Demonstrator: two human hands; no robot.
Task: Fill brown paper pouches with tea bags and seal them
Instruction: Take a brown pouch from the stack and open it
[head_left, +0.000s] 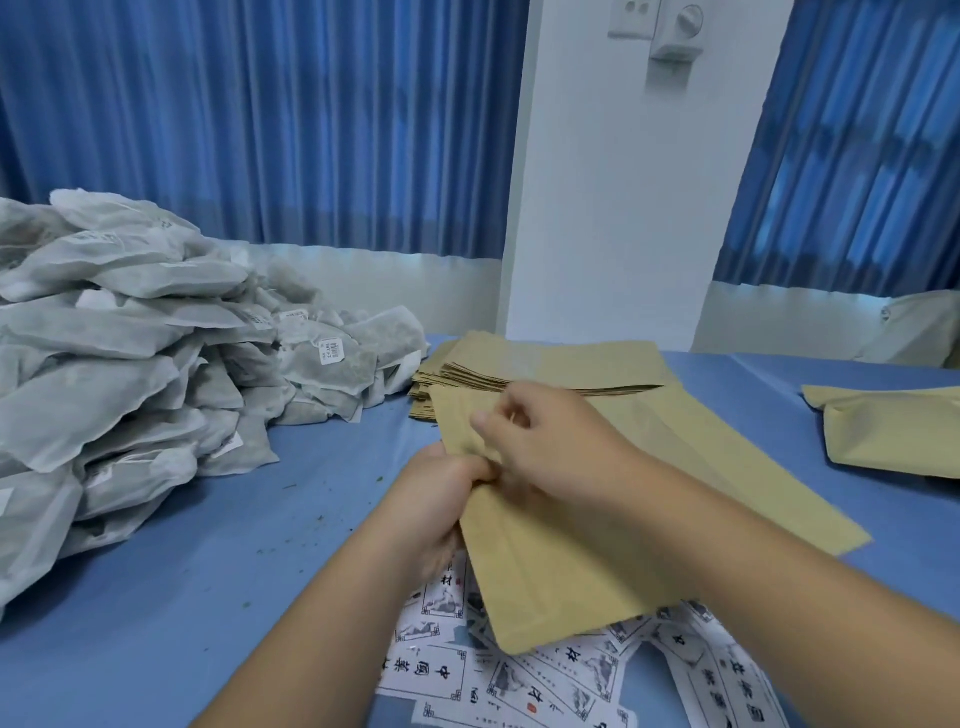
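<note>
Brown paper pouch is caught near its far end by both hands. The left fingers are curled over its left edge and clamped on the paper, and the right thumb and forefinger are pinched on the same end just above them, with the other right fingers folded loosely behind. The left hand lies below and to the left of the pouch, and the right hand lies on top of it; the two touch where they grip. Both bare forearms run back to the lower edge of the view. The pouch is flat and slanted, its far end toward the stack and its near end over a scatter of printed label sheets on the blue table cover. Whether its mouth is parted I cannot tell. Under the right wrist another flat pouch lies angled to the right. Just beyond the hands is a stack of flat pouches, and left of that a tall heap of tea bags in white mesh, some with small labels. Green crumbs dot the cover near the heap. Further brown pouches lie at the right edge. Blue curtains and a white pillar stand behind.
</note>
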